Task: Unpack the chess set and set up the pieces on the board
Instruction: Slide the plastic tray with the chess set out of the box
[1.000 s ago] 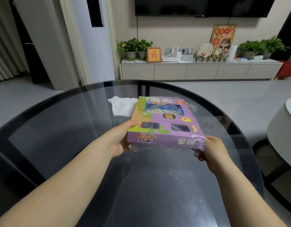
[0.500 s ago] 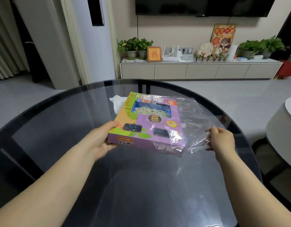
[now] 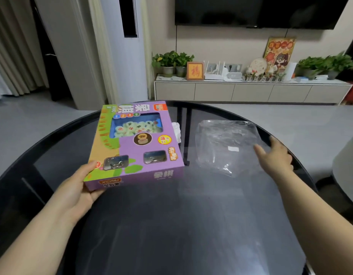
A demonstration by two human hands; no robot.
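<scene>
Head cam: left hand (image 3: 80, 187) grips the xiangqi box (image 3: 136, 147) by its 7 o'clock corner, above the glass table (image 3: 191, 225). Right hand (image 3: 275, 155) lies flat, fingers loose, on the plastic sleeve (image 3: 225, 145) at 2 o'clock. Sleeve's off, so guessing next up is both hands opening the box

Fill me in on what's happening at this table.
A person is unpacking a boxed chess set at a round dark glass table. The left hand grips the purple box by its near left corner. The clear plastic wrapper is off the box and lies on the table to the right, with the right hand, fingers straight, at its right edge. The box is not yet opened; round pieces show through its window, and no board is out.
</scene>
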